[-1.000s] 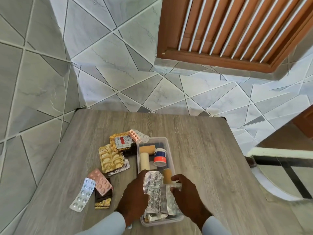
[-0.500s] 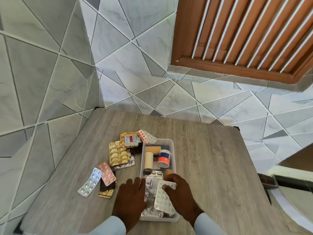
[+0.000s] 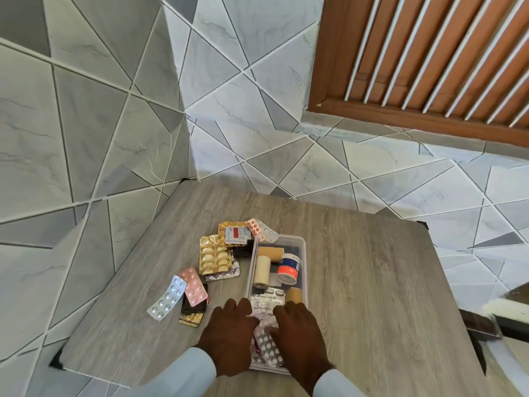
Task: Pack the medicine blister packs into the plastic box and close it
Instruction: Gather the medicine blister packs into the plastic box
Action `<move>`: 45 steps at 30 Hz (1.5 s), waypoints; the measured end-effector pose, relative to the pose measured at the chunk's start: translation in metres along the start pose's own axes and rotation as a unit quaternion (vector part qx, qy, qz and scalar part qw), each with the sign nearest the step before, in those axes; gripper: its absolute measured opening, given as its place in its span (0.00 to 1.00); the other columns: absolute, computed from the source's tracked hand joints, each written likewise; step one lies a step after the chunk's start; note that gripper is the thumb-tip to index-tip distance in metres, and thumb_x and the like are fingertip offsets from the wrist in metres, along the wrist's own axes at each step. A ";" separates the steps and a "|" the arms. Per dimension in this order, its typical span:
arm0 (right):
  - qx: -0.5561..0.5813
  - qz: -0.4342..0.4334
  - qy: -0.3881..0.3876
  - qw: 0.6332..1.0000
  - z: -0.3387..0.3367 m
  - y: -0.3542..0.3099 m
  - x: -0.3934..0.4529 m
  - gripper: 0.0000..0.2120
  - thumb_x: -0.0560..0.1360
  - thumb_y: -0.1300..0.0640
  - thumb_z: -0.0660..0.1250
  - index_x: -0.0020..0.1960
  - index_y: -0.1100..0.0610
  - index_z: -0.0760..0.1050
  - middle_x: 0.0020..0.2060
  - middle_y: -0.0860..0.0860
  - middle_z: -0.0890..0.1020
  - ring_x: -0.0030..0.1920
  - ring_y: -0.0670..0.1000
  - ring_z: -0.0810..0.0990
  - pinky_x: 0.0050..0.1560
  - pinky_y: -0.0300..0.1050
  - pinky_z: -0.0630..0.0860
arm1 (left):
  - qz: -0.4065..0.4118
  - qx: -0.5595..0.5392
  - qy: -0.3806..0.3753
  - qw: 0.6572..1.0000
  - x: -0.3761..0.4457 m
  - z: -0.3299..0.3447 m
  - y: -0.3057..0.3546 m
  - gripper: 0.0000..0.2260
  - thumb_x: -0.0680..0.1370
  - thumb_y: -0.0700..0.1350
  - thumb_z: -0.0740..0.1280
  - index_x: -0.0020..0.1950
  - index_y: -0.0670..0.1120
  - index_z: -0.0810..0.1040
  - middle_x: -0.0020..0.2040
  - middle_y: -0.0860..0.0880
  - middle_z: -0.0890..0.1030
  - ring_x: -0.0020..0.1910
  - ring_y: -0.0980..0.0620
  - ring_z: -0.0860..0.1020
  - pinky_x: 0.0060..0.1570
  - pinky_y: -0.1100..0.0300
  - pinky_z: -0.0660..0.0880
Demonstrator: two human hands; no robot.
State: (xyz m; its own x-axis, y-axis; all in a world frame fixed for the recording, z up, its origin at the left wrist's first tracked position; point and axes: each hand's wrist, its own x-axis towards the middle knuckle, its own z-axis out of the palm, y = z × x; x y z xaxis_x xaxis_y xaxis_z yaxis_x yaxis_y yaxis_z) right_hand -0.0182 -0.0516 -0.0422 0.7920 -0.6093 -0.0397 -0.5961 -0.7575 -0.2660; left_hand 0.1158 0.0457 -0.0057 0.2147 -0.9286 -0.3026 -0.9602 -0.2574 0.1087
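Both hands now lowered, pressing silver foil blister packs [image 3: 267,349] flat inside clear plastic box [image 3: 303,255] on grey wood-grain bench [image 3: 372,282]: left hand [image 3: 229,336] and right hand [image 3: 300,336] palms-down (white strip no longer lifted). Gold and pink loose packs [image 3: 214,257] remain outside, left of box; lid unseen.

A grey wood-grain table [image 3: 372,282] stands pushed into a corner where two walls [image 3: 86,110] meet, both clad in pale marble-look tiles cut into angular shapes with light grout lines. High on the right, a brown wooden louvred window [image 3: 429,58] sits above a tiled sill. Soft, even daylight falls across the tabletop, while a dark frame [image 3: 486,328] edges into view at lower right
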 end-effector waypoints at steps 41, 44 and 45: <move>0.326 0.310 -0.151 0.880 0.081 -0.139 0.144 0.22 0.72 0.49 0.67 0.62 0.57 0.69 0.59 0.57 0.77 0.59 0.58 0.76 0.56 0.47 0.75 | -0.297 -0.340 0.018 0.892 0.036 0.068 -0.185 0.16 0.73 0.55 0.66 0.56 0.51 0.68 0.56 0.45 0.77 0.56 0.43 0.77 0.54 0.50 0.76; 0.417 0.359 -0.137 0.824 0.089 -0.140 0.145 0.19 0.65 0.50 0.69 0.53 0.53 0.72 0.51 0.54 0.80 0.49 0.54 0.81 0.50 0.51 0.81 | -0.297 -0.379 0.020 0.876 0.035 0.069 -0.184 0.14 0.69 0.58 0.67 0.49 0.52 0.71 0.50 0.48 0.80 0.50 0.45 0.80 0.49 0.51 0.77; 0.428 0.369 -0.134 0.814 0.092 -0.140 0.146 0.18 0.62 0.50 0.69 0.50 0.54 0.74 0.47 0.54 0.82 0.45 0.54 0.82 0.46 0.51 0.82 | -0.297 -0.401 0.024 0.866 0.035 0.069 -0.183 0.14 0.68 0.58 0.69 0.48 0.52 0.72 0.48 0.49 0.81 0.48 0.46 0.80 0.47 0.52 0.77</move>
State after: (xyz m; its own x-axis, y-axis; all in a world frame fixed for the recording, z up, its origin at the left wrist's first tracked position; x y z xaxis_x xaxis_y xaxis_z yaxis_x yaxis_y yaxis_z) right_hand 0.1926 -0.0134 -0.0990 0.3287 -0.6649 -0.6707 -0.7029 0.3021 -0.6439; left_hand 0.2866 0.0787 -0.1017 0.6539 -0.5744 -0.4924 -0.2494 -0.7781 0.5765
